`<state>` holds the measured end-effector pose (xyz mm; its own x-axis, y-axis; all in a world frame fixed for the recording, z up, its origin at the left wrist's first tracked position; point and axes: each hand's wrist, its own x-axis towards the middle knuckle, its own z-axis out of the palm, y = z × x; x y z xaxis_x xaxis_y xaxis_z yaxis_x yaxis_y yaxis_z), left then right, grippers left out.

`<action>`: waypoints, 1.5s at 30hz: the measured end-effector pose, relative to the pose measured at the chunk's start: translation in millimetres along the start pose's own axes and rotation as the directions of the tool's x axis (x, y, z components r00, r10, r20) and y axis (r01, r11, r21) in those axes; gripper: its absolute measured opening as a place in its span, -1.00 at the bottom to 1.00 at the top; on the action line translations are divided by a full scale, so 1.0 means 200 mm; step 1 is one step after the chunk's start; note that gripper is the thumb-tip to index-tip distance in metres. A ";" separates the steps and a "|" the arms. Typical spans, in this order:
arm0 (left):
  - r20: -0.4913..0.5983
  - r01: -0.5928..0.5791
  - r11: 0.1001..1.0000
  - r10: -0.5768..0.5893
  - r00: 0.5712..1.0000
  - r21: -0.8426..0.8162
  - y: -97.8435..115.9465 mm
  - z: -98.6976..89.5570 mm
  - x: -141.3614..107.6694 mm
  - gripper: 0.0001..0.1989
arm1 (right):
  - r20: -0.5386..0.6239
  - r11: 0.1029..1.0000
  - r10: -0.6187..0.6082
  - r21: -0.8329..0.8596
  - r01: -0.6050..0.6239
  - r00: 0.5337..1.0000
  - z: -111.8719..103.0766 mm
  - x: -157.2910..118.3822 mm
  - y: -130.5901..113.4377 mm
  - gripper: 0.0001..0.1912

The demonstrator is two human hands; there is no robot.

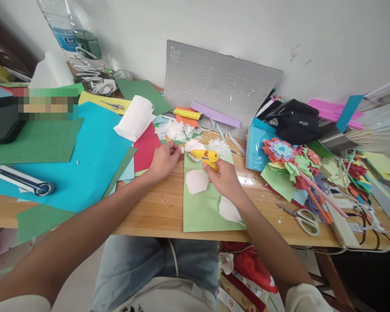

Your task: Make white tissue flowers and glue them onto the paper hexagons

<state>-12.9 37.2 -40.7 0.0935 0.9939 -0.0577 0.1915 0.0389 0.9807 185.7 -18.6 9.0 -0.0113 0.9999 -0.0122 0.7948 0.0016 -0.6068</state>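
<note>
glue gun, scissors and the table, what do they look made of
Glue gun: likely plastic, evenly bright yellow with a rounded body. Scissors: thin grey blades, apparently metal; pale looped handles, probably plastic. Table: wood or wood-look laminate, glossy, with grain lines and a bright reflection.

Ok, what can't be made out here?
Head view:
Grip of the yellow glue gun: partly hidden by the right hand.
Full shape of the white scrap: covered by the left hand.
Tops of the bottles: cut off by the top edge.
Any glue at the nozzle: too small.
</note>
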 end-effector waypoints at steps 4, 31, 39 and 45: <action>-0.001 0.009 1.000 -0.009 1.000 -0.004 0.01 0.00 0.00 -0.85 | 0.034 0.987 0.042 0.156 -0.046 0.999 -0.03 -0.04 0.01 -0.63; 0.034 -0.171 0.849 0.178 0.983 0.500 0.11 0.03 0.01 -0.80 | -0.448 0.966 0.130 -0.144 -0.215 0.884 -0.31 -0.47 0.79 -0.54; -0.060 -0.169 0.861 0.224 0.973 0.480 0.10 0.02 0.01 -0.77 | -0.519 0.979 0.109 -0.091 -0.182 0.848 -0.50 -0.57 0.78 -0.51; -0.063 -0.190 0.886 0.238 0.969 0.423 0.10 0.02 0.00 -0.76 | -0.363 0.931 -0.157 -0.366 0.014 0.919 -0.74 -0.19 0.50 -0.73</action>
<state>-5.1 37.7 -21.7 0.0751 0.9790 0.1895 0.5652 -0.1984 0.8007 355.2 -53.9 67.3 0.0851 0.9242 0.3723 0.9615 0.0219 -0.2741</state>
